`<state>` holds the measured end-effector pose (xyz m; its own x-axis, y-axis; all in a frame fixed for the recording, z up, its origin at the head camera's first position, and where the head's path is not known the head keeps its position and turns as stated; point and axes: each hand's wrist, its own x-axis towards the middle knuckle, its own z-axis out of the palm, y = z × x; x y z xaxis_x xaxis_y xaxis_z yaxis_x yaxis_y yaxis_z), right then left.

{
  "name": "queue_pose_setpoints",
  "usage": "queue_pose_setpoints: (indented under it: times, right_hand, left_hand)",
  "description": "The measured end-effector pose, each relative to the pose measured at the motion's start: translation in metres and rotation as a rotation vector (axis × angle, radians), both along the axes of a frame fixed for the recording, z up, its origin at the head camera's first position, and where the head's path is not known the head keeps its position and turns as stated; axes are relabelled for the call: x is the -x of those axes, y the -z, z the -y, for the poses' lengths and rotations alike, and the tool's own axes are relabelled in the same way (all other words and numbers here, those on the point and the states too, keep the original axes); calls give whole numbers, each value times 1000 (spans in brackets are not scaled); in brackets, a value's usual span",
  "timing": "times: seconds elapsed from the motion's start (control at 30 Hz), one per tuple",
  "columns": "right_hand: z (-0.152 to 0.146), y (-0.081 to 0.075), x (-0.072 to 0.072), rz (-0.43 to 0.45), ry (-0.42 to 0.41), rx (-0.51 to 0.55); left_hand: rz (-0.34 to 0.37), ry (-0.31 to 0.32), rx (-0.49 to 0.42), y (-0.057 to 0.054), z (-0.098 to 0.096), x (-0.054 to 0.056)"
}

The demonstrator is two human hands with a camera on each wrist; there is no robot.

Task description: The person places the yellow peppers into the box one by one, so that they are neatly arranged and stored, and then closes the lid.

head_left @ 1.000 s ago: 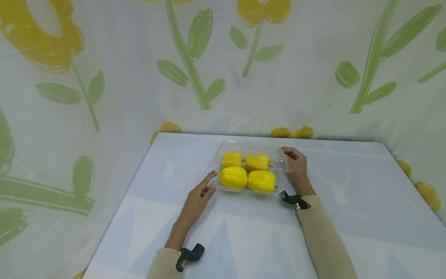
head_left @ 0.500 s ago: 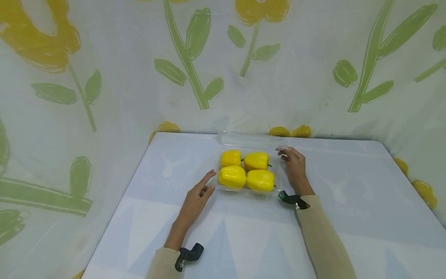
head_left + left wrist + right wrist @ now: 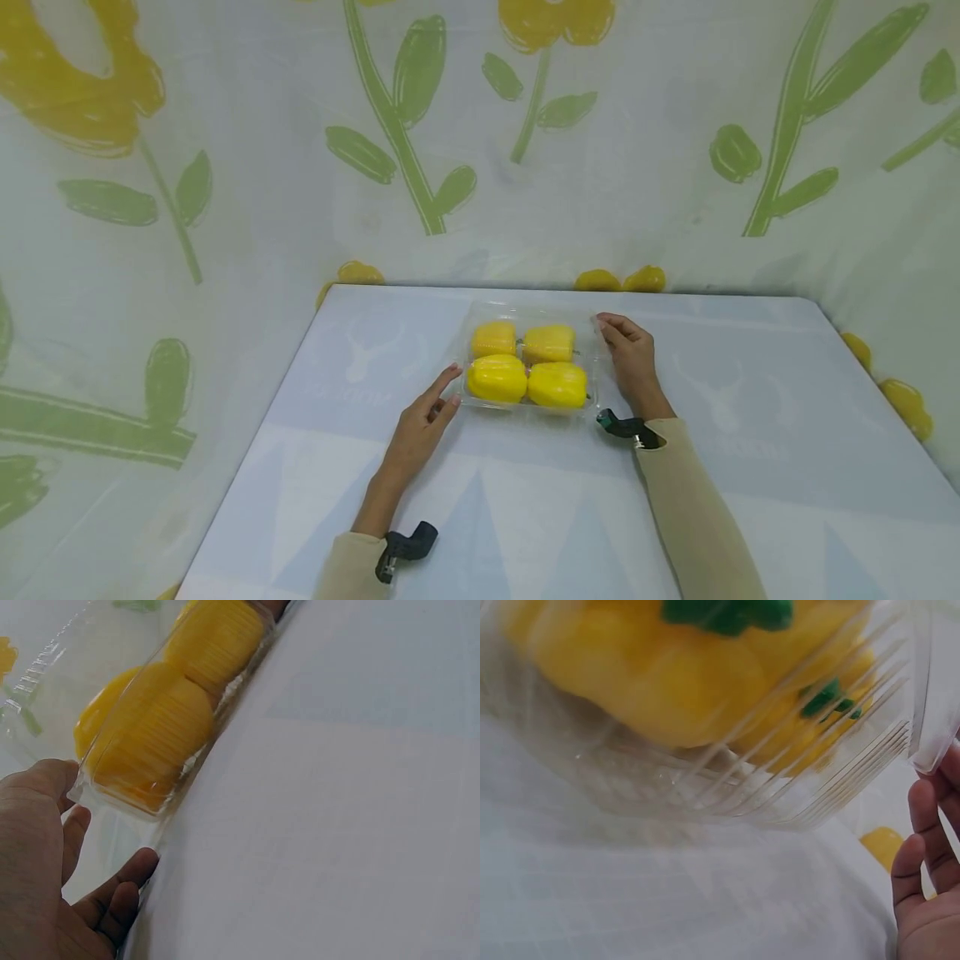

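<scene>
Several yellow bell peppers [image 3: 497,377] lie in two rows in a clear plastic clamshell container [image 3: 525,406] near the table's far side. Its hinged lid [image 3: 534,312] slants over the back row, which looks hazy through the plastic. At the lid's right corner, my right hand [image 3: 632,352] pinches the edge; the right wrist view shows its fingers [image 3: 924,802] under that corner, the thumb hidden. My left hand [image 3: 414,429] is at the container's left side, its fingers extended and touching the rim, as the left wrist view also shows.
The table [image 3: 360,467] bears a pale cloth with triangle and deer-head prints. Right behind it hangs a white curtain [image 3: 285,125] with yellow flowers and green leaves. Each wrist wears a black camera mount [image 3: 408,546].
The lid swung back and upright, uncovering the back peppers, then came down over them again with my right hand at its corner. My left hand stays at the container's left side.
</scene>
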<state>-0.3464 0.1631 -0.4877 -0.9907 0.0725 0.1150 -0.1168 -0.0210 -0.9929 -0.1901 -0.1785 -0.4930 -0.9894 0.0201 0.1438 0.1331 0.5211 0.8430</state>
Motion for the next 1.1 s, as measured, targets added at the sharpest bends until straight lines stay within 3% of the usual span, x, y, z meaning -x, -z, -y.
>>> queue_pose_setpoints:
  times: [0.13, 0.37, 0.77, 0.9, 1.1]
  right_hand:
    - [-1, 0, 0, -37, 0, -41]
    - [-3, 2, 0, -67, -22, 27]
    - [3, 0, -6, 72, 11, -108]
    - [3, 0, -17, 109, 28, -160]
    - [1, -1, -46, 167, 15, -198]
  left_hand:
    - [0, -4, -4, 0, -1, 0]
    - [-17, 14, -34, -2, -1, 1]
    - [-21, -12, -9, -6, 0, 0]
    - [-5, -1, -13, -4, 1, 0]
    - [2, 13, -20, 0, -1, 1]
